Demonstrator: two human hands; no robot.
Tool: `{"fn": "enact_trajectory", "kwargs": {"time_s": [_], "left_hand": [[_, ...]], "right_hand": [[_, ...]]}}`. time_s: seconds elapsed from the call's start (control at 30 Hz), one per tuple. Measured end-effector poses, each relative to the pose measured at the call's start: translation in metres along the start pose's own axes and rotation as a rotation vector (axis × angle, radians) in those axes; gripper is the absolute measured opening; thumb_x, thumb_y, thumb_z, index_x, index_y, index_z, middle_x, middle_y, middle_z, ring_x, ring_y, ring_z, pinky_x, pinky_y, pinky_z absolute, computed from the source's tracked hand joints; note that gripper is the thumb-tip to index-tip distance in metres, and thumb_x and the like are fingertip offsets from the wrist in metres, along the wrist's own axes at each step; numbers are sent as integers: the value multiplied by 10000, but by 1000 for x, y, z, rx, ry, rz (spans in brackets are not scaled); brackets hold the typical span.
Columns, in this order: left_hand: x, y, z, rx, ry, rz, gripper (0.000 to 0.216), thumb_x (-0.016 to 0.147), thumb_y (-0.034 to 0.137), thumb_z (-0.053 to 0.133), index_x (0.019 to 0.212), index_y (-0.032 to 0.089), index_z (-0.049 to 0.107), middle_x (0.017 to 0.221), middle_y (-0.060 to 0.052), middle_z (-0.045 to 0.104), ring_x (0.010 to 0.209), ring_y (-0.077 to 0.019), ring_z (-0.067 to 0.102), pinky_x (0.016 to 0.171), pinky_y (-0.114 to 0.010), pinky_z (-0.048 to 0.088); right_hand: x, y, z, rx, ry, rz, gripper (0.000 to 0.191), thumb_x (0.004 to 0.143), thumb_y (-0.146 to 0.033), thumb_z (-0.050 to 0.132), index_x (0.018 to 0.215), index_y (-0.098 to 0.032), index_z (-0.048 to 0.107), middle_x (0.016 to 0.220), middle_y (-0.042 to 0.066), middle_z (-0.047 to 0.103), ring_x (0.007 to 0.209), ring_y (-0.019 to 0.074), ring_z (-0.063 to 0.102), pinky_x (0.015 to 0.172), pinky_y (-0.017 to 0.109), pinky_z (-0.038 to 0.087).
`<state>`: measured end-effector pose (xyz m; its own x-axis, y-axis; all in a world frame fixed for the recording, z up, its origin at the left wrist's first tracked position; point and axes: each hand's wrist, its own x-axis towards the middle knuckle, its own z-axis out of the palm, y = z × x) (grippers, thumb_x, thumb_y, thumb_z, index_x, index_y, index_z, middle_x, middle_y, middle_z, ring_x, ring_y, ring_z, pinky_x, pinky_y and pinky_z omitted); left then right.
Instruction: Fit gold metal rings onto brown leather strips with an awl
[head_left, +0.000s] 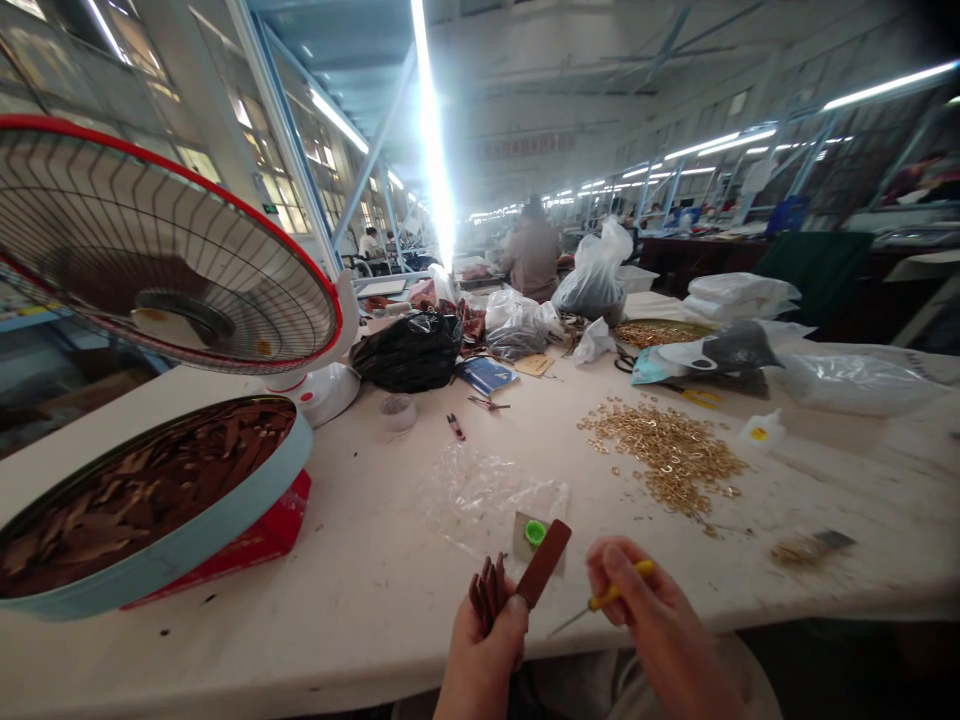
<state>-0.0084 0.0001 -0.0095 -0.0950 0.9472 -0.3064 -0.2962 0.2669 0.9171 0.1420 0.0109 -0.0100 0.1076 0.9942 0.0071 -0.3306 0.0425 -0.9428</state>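
My left hand (487, 650) is closed around several brown leather strips (489, 590). One flat leather strip (546, 562) sticks up between thumb and finger, pointing away to the right. In my right hand (646, 605) is a yellow-handled awl (616, 590), its thin metal tip pointing down and left toward the left hand, apart from the leather. Just beyond the hands a small bright green cap-like piece (535, 533) sits on a greyish square (521, 545), partly covered by the strip. A loose heap of small gold metal rings (667, 450) lies farther off to the right.
At left, a light-blue tray (292, 470) of brown leather pieces rests on a red base, below a red-rimmed fan (165, 260). Clear plastic film (480, 490), small snips (456, 427), a black bag (409, 350) and a white bottle (763, 430) lie on the table. A person (532, 250) sits beyond.
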Motion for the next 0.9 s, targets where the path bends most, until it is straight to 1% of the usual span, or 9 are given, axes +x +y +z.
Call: {"fn": "enact_trajectory", "kwargs": {"time_s": [0.1, 0.17, 0.27, 0.33, 0.5, 0.6, 0.7, 0.8, 0.9], "left_hand": [[1, -3, -3, 89, -69, 27, 404, 575, 504, 696, 698, 157, 528, 455, 78, 406, 386, -52, 303, 404, -212, 204], [3, -3, -5, 112, -117, 16, 399, 584, 503, 692, 697, 158, 527, 448, 86, 396, 363, -48, 286, 387, -214, 200], [5, -1, -8, 106, -164, -8, 382, 596, 492, 683, 690, 164, 512, 437, 91, 399, 339, -42, 265, 371, -212, 199], [6, -1, -9, 112, -166, 0, 344, 607, 462, 675, 677, 165, 514, 443, 84, 410, 348, -44, 268, 378, -210, 215], [10, -2, -3, 133, -32, 132, 168, 588, 294, 666, 616, 164, 564, 541, 21, 517, 505, -109, 426, 526, -238, 368], [12, -4, -1, 117, -18, 160, 111, 577, 254, 642, 606, 166, 582, 548, 9, 537, 556, -135, 466, 577, -245, 393], [15, -6, -5, 135, -36, 167, 103, 590, 249, 628, 599, 168, 565, 544, 14, 521, 548, -132, 456, 554, -236, 385], [19, -8, -12, 180, -100, 143, 129, 608, 260, 636, 621, 159, 556, 578, 5, 528, 567, -131, 450, 559, -237, 382], [19, -6, -19, 203, -164, 98, 174, 622, 302, 654, 670, 157, 569, 551, 26, 495, 520, -112, 411, 536, -236, 363]], "right_hand": [[-2, 10, 8, -232, -245, 63, 365, 778, -523, 552, 704, -166, 556, 521, -45, 425, 489, 106, 360, 472, 224, 310], [0, 15, 13, -269, -303, 74, 376, 786, -527, 528, 680, -167, 528, 525, -50, 404, 499, 107, 363, 484, 224, 319], [3, 19, 18, -250, -291, 110, 373, 792, -515, 515, 653, -171, 489, 520, -58, 382, 484, 96, 342, 468, 214, 303], [4, 20, 20, -238, -305, 141, 356, 782, -501, 527, 667, -164, 503, 521, -56, 390, 479, 92, 333, 460, 212, 291], [6, 26, 25, -309, -323, 163, 224, 712, -364, 591, 702, -140, 587, 601, -10, 507, 547, 122, 400, 522, 232, 350], [8, 31, 27, -395, -331, 159, 181, 721, -310, 550, 657, -145, 590, 606, 1, 522, 583, 144, 439, 549, 240, 375], [11, 36, 29, -441, -317, 138, 161, 712, -291, 526, 637, -156, 572, 604, 8, 523, 617, 165, 465, 572, 249, 390], [12, 37, 30, -444, -277, 142, 175, 704, -317, 523, 641, -158, 559, 614, 16, 525, 620, 172, 467, 589, 264, 397], [9, 33, 32, -437, -229, 149, 210, 694, -361, 541, 676, -152, 557, 638, 20, 520, 634, 176, 465, 599, 270, 392]]}}
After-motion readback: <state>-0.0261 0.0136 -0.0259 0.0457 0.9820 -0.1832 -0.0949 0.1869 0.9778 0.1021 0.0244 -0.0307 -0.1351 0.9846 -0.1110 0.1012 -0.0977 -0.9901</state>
